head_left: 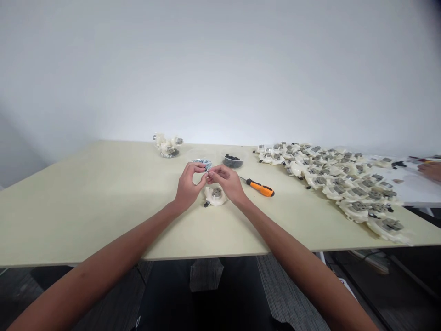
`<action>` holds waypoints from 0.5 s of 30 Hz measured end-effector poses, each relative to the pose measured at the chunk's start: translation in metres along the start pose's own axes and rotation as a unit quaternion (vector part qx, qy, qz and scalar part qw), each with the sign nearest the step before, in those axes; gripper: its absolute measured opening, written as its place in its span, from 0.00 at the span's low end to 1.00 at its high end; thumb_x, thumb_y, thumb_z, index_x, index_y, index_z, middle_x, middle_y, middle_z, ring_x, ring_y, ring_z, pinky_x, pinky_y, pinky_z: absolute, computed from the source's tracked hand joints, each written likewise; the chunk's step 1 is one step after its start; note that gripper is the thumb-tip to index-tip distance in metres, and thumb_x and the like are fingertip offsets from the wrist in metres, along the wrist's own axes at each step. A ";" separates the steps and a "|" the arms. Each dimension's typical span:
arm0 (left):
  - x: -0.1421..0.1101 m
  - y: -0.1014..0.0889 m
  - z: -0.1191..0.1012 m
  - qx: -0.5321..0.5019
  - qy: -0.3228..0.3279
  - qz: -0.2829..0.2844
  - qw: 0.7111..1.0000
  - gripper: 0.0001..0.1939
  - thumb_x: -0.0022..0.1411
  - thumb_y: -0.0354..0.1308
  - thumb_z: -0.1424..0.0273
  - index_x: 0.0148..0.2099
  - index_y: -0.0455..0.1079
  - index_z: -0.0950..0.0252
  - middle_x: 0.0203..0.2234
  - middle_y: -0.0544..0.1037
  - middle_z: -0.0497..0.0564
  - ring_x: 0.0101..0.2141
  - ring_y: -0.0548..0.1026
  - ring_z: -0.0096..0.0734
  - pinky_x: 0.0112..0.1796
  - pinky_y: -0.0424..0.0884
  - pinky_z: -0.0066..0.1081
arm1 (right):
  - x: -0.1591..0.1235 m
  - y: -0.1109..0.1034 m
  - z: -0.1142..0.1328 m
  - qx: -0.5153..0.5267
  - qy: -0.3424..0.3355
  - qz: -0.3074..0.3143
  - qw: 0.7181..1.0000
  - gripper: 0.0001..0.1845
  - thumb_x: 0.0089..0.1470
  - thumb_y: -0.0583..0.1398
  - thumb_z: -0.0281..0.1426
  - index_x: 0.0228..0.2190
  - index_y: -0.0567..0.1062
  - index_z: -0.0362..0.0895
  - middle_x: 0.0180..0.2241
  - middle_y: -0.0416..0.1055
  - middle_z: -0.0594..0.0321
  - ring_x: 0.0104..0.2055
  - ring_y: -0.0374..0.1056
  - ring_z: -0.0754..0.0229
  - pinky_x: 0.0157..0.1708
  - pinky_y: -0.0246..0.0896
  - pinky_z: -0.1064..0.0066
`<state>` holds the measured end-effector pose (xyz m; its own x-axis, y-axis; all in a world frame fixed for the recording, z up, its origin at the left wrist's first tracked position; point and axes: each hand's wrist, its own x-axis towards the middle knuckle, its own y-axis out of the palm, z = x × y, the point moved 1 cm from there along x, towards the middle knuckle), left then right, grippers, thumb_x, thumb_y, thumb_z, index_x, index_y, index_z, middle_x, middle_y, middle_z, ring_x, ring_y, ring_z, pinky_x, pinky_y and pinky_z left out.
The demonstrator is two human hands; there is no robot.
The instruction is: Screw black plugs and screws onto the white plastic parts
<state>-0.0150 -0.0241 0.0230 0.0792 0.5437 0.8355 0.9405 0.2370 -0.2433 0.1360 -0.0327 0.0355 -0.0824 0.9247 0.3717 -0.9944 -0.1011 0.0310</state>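
My left hand [188, 185] and my right hand [228, 183] meet fingertip to fingertip above the table, both pinched on a tiny part too small to name. Just below them a cream plastic assembly with a grey metal centre [215, 196] lies on the table. An orange-handled screwdriver [260, 187] lies to the right of my right hand. Behind my hands stand a clear dish of small silver parts [203, 162] and a dish of small black parts [233, 160].
Several cream assemblies are spread in a large pile [344, 184] over the right side of the beige table [86, 207]. A small cluster of them [167, 145] sits at the far edge. Another person's hand [430, 170] rests at the far right.
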 end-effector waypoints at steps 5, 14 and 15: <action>-0.001 0.000 0.003 0.034 0.032 -0.018 0.999 0.06 0.58 0.59 0.74 0.36 0.63 0.63 0.37 0.71 0.51 0.42 0.73 0.31 0.43 0.70 0.35 | -0.002 0.002 0.005 0.023 0.021 0.005 0.999 0.11 0.47 0.66 0.38 0.29 0.76 0.42 0.26 0.76 0.62 0.30 0.74 0.59 0.38 0.70 0.64; -0.001 -0.001 0.008 0.078 0.059 -0.005 0.995 0.05 0.60 0.58 0.72 0.37 0.63 0.63 0.32 0.70 0.48 0.35 0.70 0.28 0.36 0.70 0.31 | -0.001 0.001 0.006 0.045 0.044 0.016 0.998 0.13 0.45 0.67 0.39 0.30 0.78 0.42 0.27 0.77 0.61 0.31 0.74 0.58 0.41 0.70 0.62; -0.001 -0.001 0.008 0.081 0.057 -0.002 0.995 0.05 0.61 0.58 0.72 0.38 0.64 0.63 0.32 0.70 0.48 0.34 0.70 0.28 0.35 0.70 0.31 | -0.001 0.001 0.005 0.042 0.044 0.016 0.998 0.13 0.45 0.67 0.39 0.31 0.78 0.42 0.27 0.77 0.60 0.31 0.74 0.58 0.41 0.70 0.62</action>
<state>-0.0184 -0.0185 0.0181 0.1220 0.4498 0.8848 0.8763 0.3698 -0.3088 0.1356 -0.0354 0.0403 -0.1241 0.9486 0.2911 -0.9824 -0.1588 0.0984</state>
